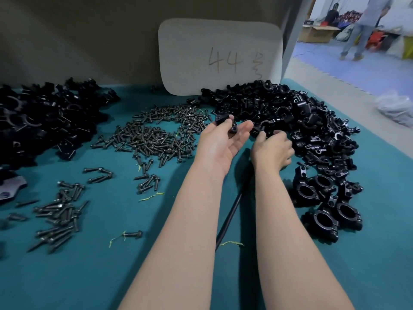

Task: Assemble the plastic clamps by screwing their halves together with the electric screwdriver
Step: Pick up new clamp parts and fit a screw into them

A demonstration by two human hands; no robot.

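Observation:
My left hand (220,142) is palm up over the green table and holds a black clamp half (224,121) between thumb and fingertips. My right hand (273,149) is knuckles up just to its right, at the near edge of a big pile of black clamp halves (297,117), and pinches another clamp half (260,127) with thumb and fingers. Several assembled clamps (326,209) lie at the near right. A heap of black screws (158,135) lies to the left of my left hand. The electric screwdriver is not visible.
A second pile of black clamp parts (42,119) fills the far left. Longer screws (58,218) lie scattered at the near left. A black cable (230,215) runs between my forearms. A white card marked 44 (220,55) leans on the back wall. A person walks at far right.

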